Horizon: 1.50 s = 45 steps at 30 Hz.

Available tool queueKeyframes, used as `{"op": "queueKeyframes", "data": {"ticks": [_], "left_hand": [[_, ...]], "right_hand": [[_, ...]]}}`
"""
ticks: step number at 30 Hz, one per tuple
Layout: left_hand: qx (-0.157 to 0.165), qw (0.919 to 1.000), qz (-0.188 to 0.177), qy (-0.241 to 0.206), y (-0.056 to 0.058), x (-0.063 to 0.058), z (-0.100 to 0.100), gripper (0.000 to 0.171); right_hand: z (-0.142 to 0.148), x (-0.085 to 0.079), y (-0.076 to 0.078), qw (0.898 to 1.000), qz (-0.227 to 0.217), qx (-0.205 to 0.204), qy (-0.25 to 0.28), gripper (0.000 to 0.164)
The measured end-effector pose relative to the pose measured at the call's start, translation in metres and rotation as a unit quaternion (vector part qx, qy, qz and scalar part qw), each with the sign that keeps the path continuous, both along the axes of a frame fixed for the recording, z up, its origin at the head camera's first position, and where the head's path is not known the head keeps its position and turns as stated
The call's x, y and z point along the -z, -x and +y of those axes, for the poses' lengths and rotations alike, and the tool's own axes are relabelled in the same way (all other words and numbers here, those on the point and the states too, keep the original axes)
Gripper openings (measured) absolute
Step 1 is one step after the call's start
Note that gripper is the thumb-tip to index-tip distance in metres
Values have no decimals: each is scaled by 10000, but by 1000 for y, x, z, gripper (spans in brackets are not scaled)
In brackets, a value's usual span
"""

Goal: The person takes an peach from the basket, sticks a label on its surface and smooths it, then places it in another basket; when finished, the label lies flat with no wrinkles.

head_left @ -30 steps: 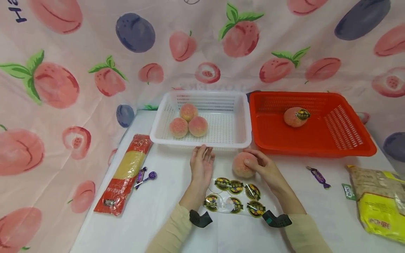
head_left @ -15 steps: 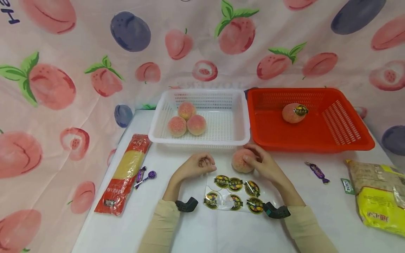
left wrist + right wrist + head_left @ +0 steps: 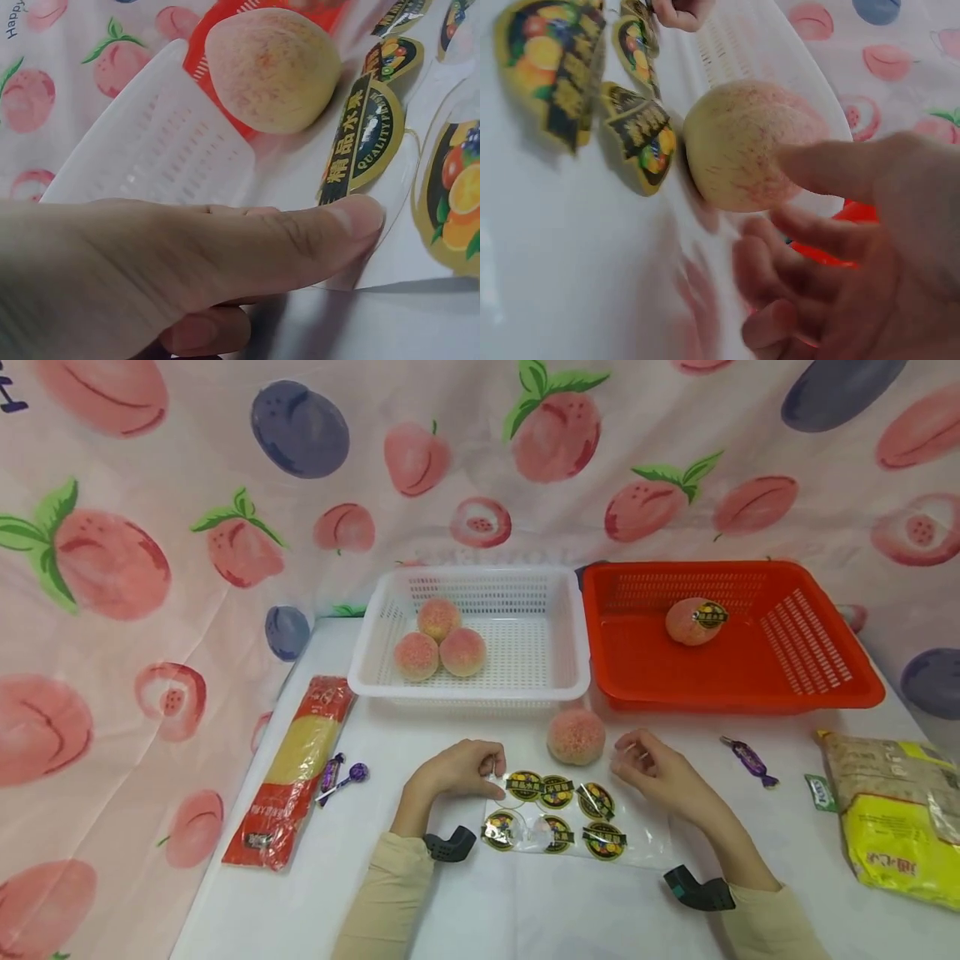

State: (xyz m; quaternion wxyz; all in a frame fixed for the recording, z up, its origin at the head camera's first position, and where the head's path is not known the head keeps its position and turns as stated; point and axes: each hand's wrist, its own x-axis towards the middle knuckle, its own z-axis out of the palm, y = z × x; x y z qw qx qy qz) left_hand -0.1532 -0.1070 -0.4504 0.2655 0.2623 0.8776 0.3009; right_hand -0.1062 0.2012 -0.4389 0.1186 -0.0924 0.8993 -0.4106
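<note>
A pink-yellow peach (image 3: 576, 737) sits on the white table between the two hands, just in front of the baskets. My right hand (image 3: 667, 777) is apart from it on its right, fingers loosely bent, holding nothing. Before the peach lies a clear sheet of round black-and-gold fruit stickers (image 3: 555, 810). My left hand (image 3: 459, 768) is at the sheet's upper left edge. In the left wrist view its thumb (image 3: 322, 232) overlaps the sheet beside a sticker; whether it touches cannot be told. A gap shows between thumb and fingers.
A white basket (image 3: 468, 693) with three peaches stands behind. Right of it, a red basket (image 3: 720, 697) holds one stickered peach (image 3: 692, 622). Noodles (image 3: 292, 777), a lollipop (image 3: 358, 772) and a wrapped candy lie left; another candy (image 3: 750, 763) and a yellow bag (image 3: 900, 835) lie right.
My right hand has let go of the peach and drawn back to the right. My left hand has left the white basket's front edge and come down to the sticker sheet.
</note>
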Motion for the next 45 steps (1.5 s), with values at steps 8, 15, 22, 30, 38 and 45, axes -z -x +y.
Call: {"op": "queueKeyframes", "data": {"ticks": [8,15,22,30,38,45], "left_hand": [[-6,9989,242,401,-4,-1,1,18],[-43,9991,210,371,-6,-1,2,19],[20,9992,162,366,-8,-2,2,18],[31,9988,476,139,-12,-19,6,14],[-292,9858,936,-1364,-15,-32,46,20],[-757,9743,1000,-1870,-14,-31,85,14]], "right_hand": [[-12,8,-16,9904,191,-1025,-908,38],[-13,16,-17,9871,371,-1036,-1166,33],[5,14,-11,9939,225,-1020,-340,24],[12,-9,3,9913,-4,-1302,174,15],[-6,-23,18,9840,166,-1757,237,16],[-7,-26,31,9786,-171,-2011,406,14]]}}
